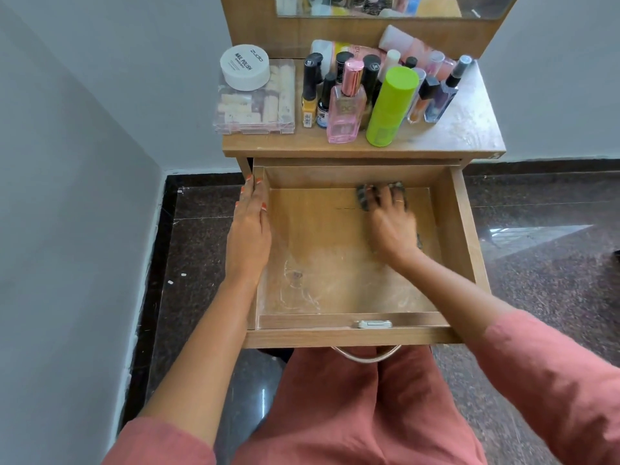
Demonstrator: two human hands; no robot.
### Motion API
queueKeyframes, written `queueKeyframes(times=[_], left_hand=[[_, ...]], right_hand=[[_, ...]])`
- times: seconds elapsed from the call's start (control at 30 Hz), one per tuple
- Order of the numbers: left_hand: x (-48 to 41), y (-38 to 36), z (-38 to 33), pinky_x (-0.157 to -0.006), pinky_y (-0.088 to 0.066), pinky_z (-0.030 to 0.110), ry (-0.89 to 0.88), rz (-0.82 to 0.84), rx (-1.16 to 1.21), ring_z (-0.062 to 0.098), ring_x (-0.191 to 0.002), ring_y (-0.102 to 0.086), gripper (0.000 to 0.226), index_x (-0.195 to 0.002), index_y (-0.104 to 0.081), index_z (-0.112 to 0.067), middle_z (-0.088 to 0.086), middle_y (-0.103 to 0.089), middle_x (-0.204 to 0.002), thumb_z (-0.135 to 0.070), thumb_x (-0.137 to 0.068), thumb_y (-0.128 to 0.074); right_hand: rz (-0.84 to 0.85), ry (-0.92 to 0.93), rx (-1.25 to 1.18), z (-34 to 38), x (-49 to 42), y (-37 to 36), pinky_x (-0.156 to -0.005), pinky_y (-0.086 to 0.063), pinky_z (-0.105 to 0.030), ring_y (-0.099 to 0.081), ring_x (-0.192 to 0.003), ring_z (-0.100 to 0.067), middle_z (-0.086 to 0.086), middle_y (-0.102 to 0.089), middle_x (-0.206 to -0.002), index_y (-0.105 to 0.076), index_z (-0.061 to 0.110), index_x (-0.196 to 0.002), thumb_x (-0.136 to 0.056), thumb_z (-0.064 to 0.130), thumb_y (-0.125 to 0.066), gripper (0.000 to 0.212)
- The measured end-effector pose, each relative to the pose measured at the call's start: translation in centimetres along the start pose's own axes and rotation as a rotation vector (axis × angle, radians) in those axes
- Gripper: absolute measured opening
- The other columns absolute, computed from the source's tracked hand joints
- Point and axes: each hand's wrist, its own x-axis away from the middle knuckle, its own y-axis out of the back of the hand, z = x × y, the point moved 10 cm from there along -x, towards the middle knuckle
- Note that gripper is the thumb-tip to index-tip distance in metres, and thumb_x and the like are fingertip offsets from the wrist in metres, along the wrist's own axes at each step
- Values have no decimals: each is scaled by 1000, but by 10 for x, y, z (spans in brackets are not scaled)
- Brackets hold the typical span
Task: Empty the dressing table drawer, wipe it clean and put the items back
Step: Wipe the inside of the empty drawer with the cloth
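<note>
Head: right hand (pixel 391 219) presses cloth (pixel 362 197); left hand (pixel 250 229) on drawer (pixel 468 236).

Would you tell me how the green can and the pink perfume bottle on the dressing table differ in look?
The green can is opaque, while the pink bottle is see-through. The can is round and keeps one width from base to cap; the bottle has flat sides and a narrower, shiny pink cap. Both stand upright, side by side, at the front of the table top.
</note>
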Motion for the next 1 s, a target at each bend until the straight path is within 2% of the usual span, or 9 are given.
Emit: queueKeyframes(times=[0.1,0.23,0.47,0.6,0.7,0.87,1.0], left_hand=[[1,1,-2,-114,-23,34,-2,-7,2,14,-141,-19,43,-142,-30,-17,-2,-18,-154,-13,-99,-28],[2,1,-3,-110,-23,28,12,-18,-6,14,-141,-21,43,-141,-30,-18,-2,-19,-154,-11,-99,-27],[1,1,-3,-106,-19,21,-1,-20,-17,14,-141,-20,43,-141,-31,-16,-1,-19,-154,-9,-98,-28],[1,1,-3,-110,-24,28,-4,-22,-29,16,-141,-22,43,-141,-32,-16,0,-20,-154,-9,-98,-29],[1,1,-3,-111,-27,33,-13,-27,-56,17,-140,-24,43,-140,-33,-16,0,-21,-153,-11,-98,-29],[1,1,-2,-110,-32,39,-13,-21,-81,20,-138,-29,42,-140,-34,-16,-1,-21,-153,-12,-98,-30],[0,0,-1,-109,-34,41,-15,-16,-80,20,-138,-30,42,-140,-35,-16,-1,-20,-153,-11,-98,-30]], right_hand=[[22,-106,-19,-45,5,1,-99,-38,-51,-23,-134,-39,-20,-26,-144,-24,5,-141,-93,3,-32,49],[9,-140,-119,-52,3,-1,-92,-43,-50,-25,-132,-38,-20,-28,-142,-30,3,-138,-93,1,-31,46],[-25,-156,-152,-26,-4,-6,-104,-34,-55,-28,-127,-45,-25,-28,-138,-26,-3,-137,-93,-5,-27,44],[26,-27,-170,18,-2,-10,-113,-24,-52,-15,-136,-43,-21,-19,-145,-18,2,-142,-91,-6,-31,53],[32,14,-176,21,0,-7,-110,-29,-49,-18,-136,-38,-20,-22,-146,-21,3,-142,-90,-6,-34,54],[-4,-110,-148,-25,1,-3,-100,-38,-55,-26,-132,-43,-23,-24,-142,-23,1,-140,-90,-7,-34,51],[15,-162,-119,-52,-1,-3,-94,-41,-53,-29,-130,-42,-25,-26,-140,-28,0,-137,-92,-7,-30,46]])
